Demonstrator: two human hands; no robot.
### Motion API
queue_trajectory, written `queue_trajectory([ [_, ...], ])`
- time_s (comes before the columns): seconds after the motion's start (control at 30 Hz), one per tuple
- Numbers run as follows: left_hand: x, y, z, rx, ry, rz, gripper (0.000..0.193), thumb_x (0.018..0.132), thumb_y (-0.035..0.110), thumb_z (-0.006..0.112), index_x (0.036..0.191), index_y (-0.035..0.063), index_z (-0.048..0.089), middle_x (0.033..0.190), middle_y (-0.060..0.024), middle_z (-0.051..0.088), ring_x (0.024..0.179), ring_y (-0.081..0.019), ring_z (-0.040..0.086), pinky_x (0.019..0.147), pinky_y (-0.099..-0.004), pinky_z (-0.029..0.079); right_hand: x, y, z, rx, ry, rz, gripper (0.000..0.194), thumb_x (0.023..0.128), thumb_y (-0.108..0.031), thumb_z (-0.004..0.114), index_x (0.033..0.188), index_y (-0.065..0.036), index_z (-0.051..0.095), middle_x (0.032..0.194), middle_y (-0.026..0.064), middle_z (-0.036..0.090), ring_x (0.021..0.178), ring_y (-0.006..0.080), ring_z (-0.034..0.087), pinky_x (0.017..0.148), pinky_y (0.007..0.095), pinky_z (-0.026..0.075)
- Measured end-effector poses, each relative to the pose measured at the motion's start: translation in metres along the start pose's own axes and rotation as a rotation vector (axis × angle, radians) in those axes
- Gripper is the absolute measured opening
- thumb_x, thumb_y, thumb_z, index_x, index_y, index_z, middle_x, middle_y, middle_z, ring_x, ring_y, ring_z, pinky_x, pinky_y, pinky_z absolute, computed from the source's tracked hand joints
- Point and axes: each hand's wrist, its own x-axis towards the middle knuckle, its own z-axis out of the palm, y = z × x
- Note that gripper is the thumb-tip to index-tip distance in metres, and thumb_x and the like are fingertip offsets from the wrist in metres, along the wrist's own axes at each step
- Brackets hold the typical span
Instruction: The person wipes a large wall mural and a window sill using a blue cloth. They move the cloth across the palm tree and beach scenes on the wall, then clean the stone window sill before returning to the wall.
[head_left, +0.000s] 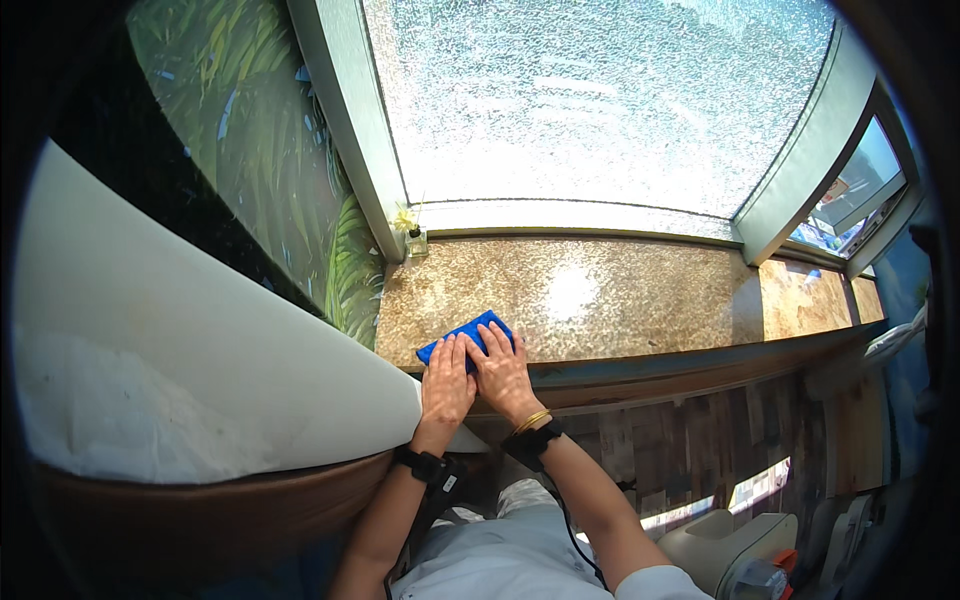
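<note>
A folded blue cloth (472, 330) lies on the speckled brown stone windowsill (645, 300), near its front left edge. My left hand (448, 382) rests flat on the cloth's left part, fingers together and pointing away from me. Beside it, my right hand (504, 371) presses on the right part with its fingers slightly spread. The two hands touch or nearly touch at the thumbs. Both palms cover the near side of the cloth, so that edge is hidden.
A small glass bottle with a yellow flower (415, 240) stands in the sill's far left corner. Frosted glass (600, 112) rises behind. A white padded surface (210, 352) borders the left. At lower right, a beige appliance (727, 551) stands on the wood-look floor (675, 442).
</note>
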Motion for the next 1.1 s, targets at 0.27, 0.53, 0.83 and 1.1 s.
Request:
queue_trajectory([
  [0.27,0.037,-0.043,0.046,0.100,-0.146,-0.217,0.057,0.079,0.015,0.047,0.130,0.0033,0.024,0.137,-0.0131,0.017,0.127,-0.0268,0.015,0.097,-0.0493,0.023,0.054,0.037,0.055,0.131,-0.148,-0.106,0.046,0.078,-0.025,0.041,0.124,-0.016,0.039,0.134,0.0090,0.027,0.125,0.0276,0.020,0.100,0.0514,0.010],
  [0.53,0.073,-0.060,0.050,0.152,-0.120,-0.281,0.058,0.079,0.019,0.046,0.130,0.0027,0.023,0.138,-0.0113,0.016,0.127,-0.0258,0.015,0.097,-0.0468,0.024,0.106,0.041,0.061,0.157,-0.318,-0.045,0.044,0.078,-0.023,0.043,0.121,-0.019,0.041,0.133,0.0068,0.031,0.125,0.0264,0.021,0.095,0.0582,0.013],
  [0.83,0.013,-0.015,0.041,0.157,0.033,-0.165,0.052,0.072,0.012,0.053,0.121,0.0006,0.038,0.128,-0.0121,0.034,0.116,-0.0258,0.033,0.093,-0.0371,0.032,0.052,0.041,0.023,0.208,-0.139,-0.203,0.031,0.070,-0.017,0.052,0.099,-0.007,0.052,0.115,0.0128,0.045,0.111,0.0297,0.038,0.087,0.0517,0.029],
  [1.1,0.034,-0.032,0.007,0.164,0.135,-0.261,0.034,0.073,0.003,0.049,0.107,0.0029,0.052,0.104,-0.0078,0.052,0.098,-0.0251,0.046,0.087,-0.0333,0.038,0.092,0.013,0.045,0.493,-0.130,-0.152,0.022,0.066,-0.010,0.056,0.086,-0.003,0.052,0.092,0.0130,0.049,0.091,0.0300,0.045,0.075,0.0395,0.039],
])
